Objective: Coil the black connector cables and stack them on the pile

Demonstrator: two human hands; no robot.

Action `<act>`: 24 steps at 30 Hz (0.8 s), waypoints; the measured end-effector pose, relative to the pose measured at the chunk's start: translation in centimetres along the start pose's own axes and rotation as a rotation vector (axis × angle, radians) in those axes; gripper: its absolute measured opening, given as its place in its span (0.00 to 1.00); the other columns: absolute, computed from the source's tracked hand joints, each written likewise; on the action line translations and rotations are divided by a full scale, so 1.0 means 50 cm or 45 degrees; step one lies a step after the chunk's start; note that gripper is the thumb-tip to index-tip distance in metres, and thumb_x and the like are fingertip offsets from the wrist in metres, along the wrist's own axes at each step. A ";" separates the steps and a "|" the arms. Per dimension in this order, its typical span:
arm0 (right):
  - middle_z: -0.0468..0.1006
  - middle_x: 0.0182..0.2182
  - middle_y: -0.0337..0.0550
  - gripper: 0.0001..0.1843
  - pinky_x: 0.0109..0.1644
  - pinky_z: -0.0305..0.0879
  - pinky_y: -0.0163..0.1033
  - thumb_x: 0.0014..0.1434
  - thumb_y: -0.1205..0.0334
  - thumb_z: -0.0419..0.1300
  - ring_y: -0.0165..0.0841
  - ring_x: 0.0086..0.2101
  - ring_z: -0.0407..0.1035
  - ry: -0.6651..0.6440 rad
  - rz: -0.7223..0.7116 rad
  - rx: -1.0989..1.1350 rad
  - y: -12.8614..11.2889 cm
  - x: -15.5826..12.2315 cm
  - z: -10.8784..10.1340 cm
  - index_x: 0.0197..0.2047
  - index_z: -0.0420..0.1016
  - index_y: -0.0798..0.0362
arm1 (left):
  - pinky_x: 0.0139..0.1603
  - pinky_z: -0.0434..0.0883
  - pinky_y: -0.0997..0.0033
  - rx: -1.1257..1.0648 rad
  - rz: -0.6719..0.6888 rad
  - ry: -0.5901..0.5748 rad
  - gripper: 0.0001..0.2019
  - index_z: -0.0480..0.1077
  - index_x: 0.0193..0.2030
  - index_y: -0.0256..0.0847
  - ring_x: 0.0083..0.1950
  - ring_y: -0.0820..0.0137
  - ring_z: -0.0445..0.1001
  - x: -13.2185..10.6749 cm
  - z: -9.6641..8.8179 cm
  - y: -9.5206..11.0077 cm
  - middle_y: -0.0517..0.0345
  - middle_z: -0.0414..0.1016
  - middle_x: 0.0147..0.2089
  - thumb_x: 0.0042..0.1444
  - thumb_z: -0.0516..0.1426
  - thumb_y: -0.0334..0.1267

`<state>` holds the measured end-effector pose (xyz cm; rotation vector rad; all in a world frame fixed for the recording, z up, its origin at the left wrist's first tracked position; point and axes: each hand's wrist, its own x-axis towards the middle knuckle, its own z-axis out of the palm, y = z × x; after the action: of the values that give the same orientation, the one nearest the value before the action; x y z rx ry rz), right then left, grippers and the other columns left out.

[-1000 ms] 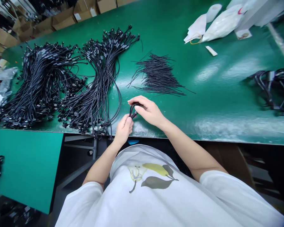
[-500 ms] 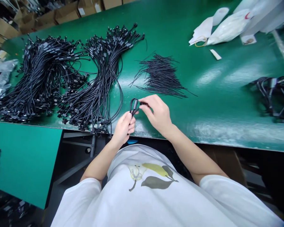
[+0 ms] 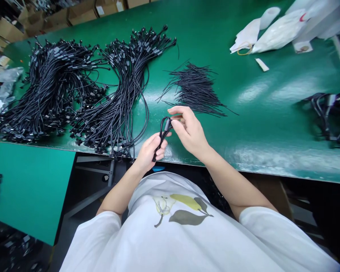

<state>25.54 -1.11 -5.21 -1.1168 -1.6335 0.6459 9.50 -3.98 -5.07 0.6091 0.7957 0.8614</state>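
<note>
Finding: slack-grip risk

My left hand (image 3: 150,151) grips the folded black cable (image 3: 167,125) at the green bench (image 3: 252,124); my right hand (image 3: 189,132) curls at its loop (whether pinching, I cannot tell). A slack left grip could let the loops spring apart.

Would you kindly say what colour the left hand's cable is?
The cable is mostly black; head view.

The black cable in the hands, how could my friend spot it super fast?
Find the big green table, then the left hand near its front edge. That hand grips the black cable. Unlike the long, loose cable bundle to its left, it is folded into a small loop.
</note>
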 end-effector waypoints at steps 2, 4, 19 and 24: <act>0.73 0.49 0.48 0.16 0.54 0.65 0.43 0.68 0.57 0.44 0.35 0.49 0.68 -0.051 -0.060 -0.011 -0.003 -0.001 0.001 0.51 0.69 0.51 | 0.15 0.49 0.86 0.015 -0.035 -0.030 0.17 0.73 0.44 0.35 0.19 0.85 0.48 -0.001 -0.004 0.000 0.65 0.59 0.26 0.55 0.62 0.47; 0.74 0.47 0.48 0.17 0.55 0.64 0.44 0.69 0.58 0.43 0.36 0.49 0.68 -0.123 -0.124 -0.027 -0.007 -0.001 0.000 0.50 0.70 0.52 | 0.14 0.48 0.86 0.050 -0.089 -0.089 0.18 0.73 0.43 0.34 0.18 0.85 0.46 -0.002 -0.006 -0.003 0.67 0.57 0.25 0.55 0.62 0.48; 0.71 0.30 0.42 0.22 0.40 0.66 0.40 0.68 0.47 0.43 0.31 0.31 0.67 0.064 0.041 0.182 0.029 -0.023 0.013 0.33 0.68 0.51 | 0.15 0.44 0.83 0.120 -0.366 -0.159 0.26 0.73 0.42 0.32 0.18 0.82 0.42 -0.013 0.009 -0.031 0.70 0.47 0.22 0.59 0.54 0.58; 0.69 0.30 0.37 0.21 0.33 0.68 0.36 0.59 0.41 0.57 0.27 0.28 0.65 0.077 0.488 0.900 0.017 -0.025 0.011 0.33 0.59 0.50 | 0.14 0.39 0.83 0.109 -0.384 -0.074 0.25 0.70 0.37 0.34 0.17 0.83 0.37 -0.001 0.026 -0.061 0.73 0.43 0.19 0.56 0.56 0.60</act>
<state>25.42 -1.80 -6.66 -0.8969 -0.9981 1.3012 11.83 -5.77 -6.56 0.5687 0.8495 0.5339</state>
